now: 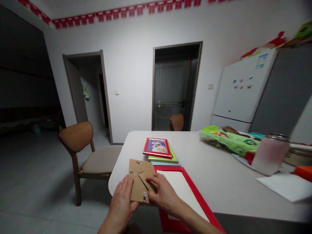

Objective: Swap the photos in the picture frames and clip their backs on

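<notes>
Both my hands hold a brown cardboard picture-frame backing (139,170) above the near edge of the table. It has small metal turn clips (133,173) and a hinged stand flap. My left hand (120,200) grips its lower left edge, and my right hand (162,191) lies across its right side, fingers on the flap. Partly under the backing and my right forearm lies an open red picture frame (196,198) with a white inner sheet. Beyond it stands a small stack of frames (162,159), topped by a red frame holding a photo.
The white rounded table (219,175) also bears a green plastic bag (229,141), a frosted flask with a metal lid (270,154), a loose white paper sheet (285,187) and an orange box (303,173). A wooden chair (95,162) stands left of the table, and a white refrigerator (243,87) stands behind it.
</notes>
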Demonstrator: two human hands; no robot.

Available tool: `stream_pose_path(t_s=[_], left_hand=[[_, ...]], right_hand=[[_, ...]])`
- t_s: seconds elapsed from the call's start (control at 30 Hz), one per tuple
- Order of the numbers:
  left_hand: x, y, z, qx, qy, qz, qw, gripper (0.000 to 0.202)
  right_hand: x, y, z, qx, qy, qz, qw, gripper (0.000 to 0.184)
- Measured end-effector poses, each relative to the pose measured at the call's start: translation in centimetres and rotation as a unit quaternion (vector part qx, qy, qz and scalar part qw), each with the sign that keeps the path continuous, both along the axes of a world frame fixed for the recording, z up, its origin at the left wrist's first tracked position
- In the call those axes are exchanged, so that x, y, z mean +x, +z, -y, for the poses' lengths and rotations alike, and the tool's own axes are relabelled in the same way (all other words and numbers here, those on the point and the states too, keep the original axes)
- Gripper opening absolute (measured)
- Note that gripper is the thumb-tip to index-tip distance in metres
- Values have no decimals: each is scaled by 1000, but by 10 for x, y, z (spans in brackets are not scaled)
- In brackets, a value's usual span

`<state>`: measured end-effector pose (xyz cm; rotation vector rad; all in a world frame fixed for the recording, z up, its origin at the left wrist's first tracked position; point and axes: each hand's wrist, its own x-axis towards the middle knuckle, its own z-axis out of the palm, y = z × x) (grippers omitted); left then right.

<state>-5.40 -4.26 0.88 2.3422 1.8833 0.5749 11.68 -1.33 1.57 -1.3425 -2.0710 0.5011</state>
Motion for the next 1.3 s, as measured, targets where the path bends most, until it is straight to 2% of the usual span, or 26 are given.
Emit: stream_pose_path(t_s=[0.07, 0.13, 0.23, 0.33, 0.47, 0.9, 1.03, 1.2, 1.3], left_hand=[[24, 5, 6, -22, -43, 19, 999, 64], [49, 4, 11, -67, -73, 32, 995, 68], [81, -5, 12, -113, -103, 50, 987, 69], [97, -17, 10, -120, -119, 69, 983, 72], [99, -24, 4, -125, -116, 59, 984, 74], [99, -21, 0, -117, -118, 70, 984, 61], [101, -19, 1, -116, -142, 68, 981, 57], [108, -21, 9, -109, -219, 70, 967, 60], [107, -25, 11, -101, -217, 71, 968, 56]], right_hand=[[33, 7, 7, -14, 1, 5, 1000, 40], [65, 6, 12, -37, -8, 24, 999, 41], [102, -4, 16, -45, -22, 62, 997, 40], [119, -14, 18, -46, -32, 86, 995, 41], [119, -21, 16, -43, -37, 87, 995, 42], [120, -22, 9, -8, -42, 117, 992, 36], [118, -25, 9, -2, -25, 120, 992, 34], [114, -33, 8, 17, -38, 132, 990, 31], [120, -36, 6, 20, -50, 145, 988, 30]])
